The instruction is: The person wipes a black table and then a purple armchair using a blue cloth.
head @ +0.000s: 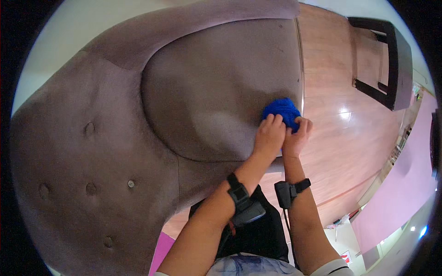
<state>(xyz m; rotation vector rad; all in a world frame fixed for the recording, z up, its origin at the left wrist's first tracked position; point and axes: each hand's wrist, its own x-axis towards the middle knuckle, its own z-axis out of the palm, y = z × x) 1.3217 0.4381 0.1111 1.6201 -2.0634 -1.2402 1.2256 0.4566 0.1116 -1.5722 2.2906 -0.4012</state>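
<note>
A bunched blue cloth (282, 109) lies at the front right part of a brown upholstered seat cushion (214, 86), close to its edge. My left hand (272, 132) grips the cloth's near side with curled fingers. Right beside it, my right hand (297, 135) pinches the cloth's right edge between thumb and fingers. Both hands touch or nearly touch each other. Black straps with small dark devices sit around both wrists. The tufted backrest (89, 158) with buttons stands to the left, and a padded arm (207, 17) curves around the far side of the cushion.
Past the seat's right edge is a glossy wood-look floor (338, 138). A dark wooden piece of furniture with legs (397, 65) stands at the upper right. Small items line the foot of a pink wall (397, 193). Cables run along my forearms.
</note>
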